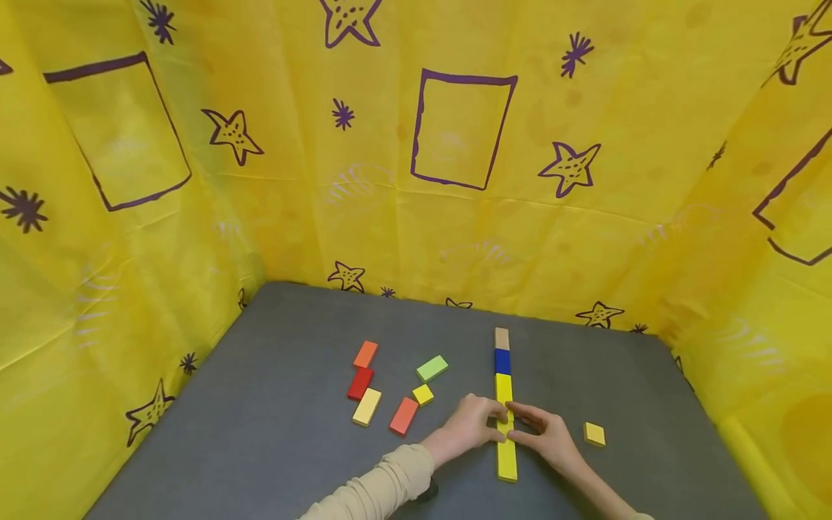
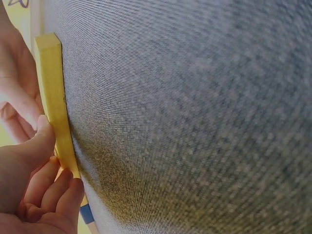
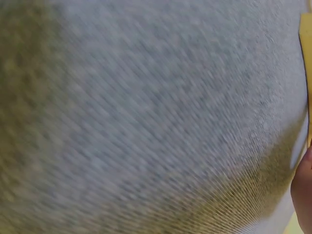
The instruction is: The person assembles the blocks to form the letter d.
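Note:
In the head view, a straight row of blocks runs away from the person: long yellow blocks [image 1: 506, 464] nearest, then a blue block [image 1: 503, 360] and a tan block [image 1: 501, 338] at the far end. My left hand [image 1: 473, 426] touches the left side of the yellow part with its thumb and fingertips. From the right side, my right hand [image 1: 549, 438] touches the same stretch, fingers and thumb extended. The fingers hide the joints between the yellow blocks there. The left wrist view shows the yellow row [image 2: 53, 87] lying flat beside both hands.
Left of the row lie an orange block [image 1: 366, 354], a red block [image 1: 360, 383], a cream block [image 1: 367, 406], a coral block [image 1: 404, 416], a small yellow block [image 1: 423, 394] and a green block [image 1: 432, 368]. A pale yellow block [image 1: 594, 433] lies to the right. Yellow cloth [image 1: 390, 231] encloses the grey table [image 1: 273, 433].

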`<action>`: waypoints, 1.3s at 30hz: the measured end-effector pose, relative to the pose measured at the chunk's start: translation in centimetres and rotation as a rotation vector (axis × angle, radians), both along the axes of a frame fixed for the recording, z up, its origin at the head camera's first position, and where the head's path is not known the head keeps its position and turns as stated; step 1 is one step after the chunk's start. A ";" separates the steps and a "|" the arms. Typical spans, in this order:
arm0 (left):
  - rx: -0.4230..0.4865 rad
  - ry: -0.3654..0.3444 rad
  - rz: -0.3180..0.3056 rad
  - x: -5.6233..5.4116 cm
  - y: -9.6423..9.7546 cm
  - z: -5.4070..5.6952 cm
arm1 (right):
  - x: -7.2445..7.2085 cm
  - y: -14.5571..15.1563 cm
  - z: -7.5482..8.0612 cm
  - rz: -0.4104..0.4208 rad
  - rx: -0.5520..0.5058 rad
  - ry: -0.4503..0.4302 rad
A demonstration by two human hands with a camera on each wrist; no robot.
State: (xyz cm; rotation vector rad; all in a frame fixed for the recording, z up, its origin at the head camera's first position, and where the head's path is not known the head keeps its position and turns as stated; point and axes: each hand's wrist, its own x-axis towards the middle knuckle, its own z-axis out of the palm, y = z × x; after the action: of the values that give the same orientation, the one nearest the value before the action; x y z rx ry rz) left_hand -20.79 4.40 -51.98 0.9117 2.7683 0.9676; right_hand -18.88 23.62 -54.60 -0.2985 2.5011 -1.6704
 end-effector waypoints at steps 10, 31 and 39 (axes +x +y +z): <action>-0.004 0.012 -0.009 0.0 0.0 0.2 | 0.6 -0.4 -0.2 -0.047 0.026 0.003; -0.079 0.119 -0.032 0.3 0.2 0.8 | 0.4 -0.1 0.1 -0.011 0.069 0.064; -0.117 0.160 -0.042 0.5 0.1 0.8 | 0.4 0.0 0.1 -0.011 0.077 0.035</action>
State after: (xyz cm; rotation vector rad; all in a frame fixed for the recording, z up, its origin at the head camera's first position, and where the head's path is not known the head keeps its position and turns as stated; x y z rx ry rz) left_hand -20.26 4.51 -51.16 1.0689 2.8866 0.7481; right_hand -18.50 23.59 -54.51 -0.3098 2.5893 -1.5818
